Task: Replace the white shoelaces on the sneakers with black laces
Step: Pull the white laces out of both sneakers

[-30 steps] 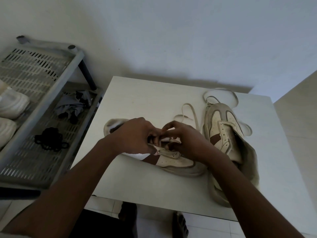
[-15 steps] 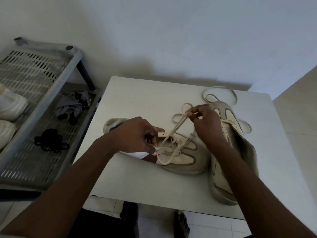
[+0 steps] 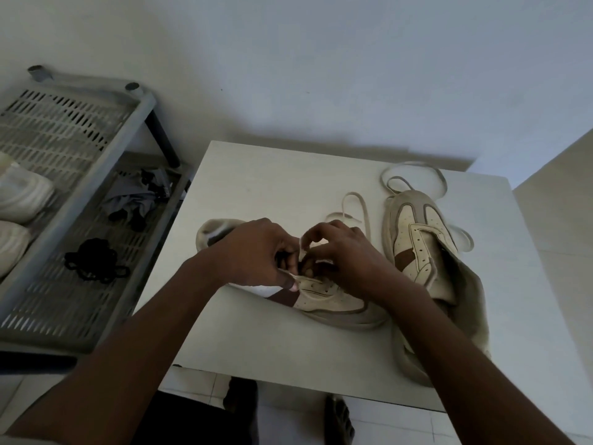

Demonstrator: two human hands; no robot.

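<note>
Pinching white lace [image 3: 359, 205] at sneaker [image 3: 327, 293] eyelets: left hand [image 3: 256, 252], right hand [image 3: 343, 252], fingers clamped.

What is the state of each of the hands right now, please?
Left hand: closed, pinching the sneaker at its eyelet edge.
Right hand: closed, fingers curled at the eyelets; what it pinches cannot be told.

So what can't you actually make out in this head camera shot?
- Eyelets of the near sneaker: covered by the left hand and right hand.
- Far sneaker heel: hidden behind the right forearm.
- Black laces on the rack: a dark tangle, count unclear.
- Pale shoes: cut off by the left edge.
</note>
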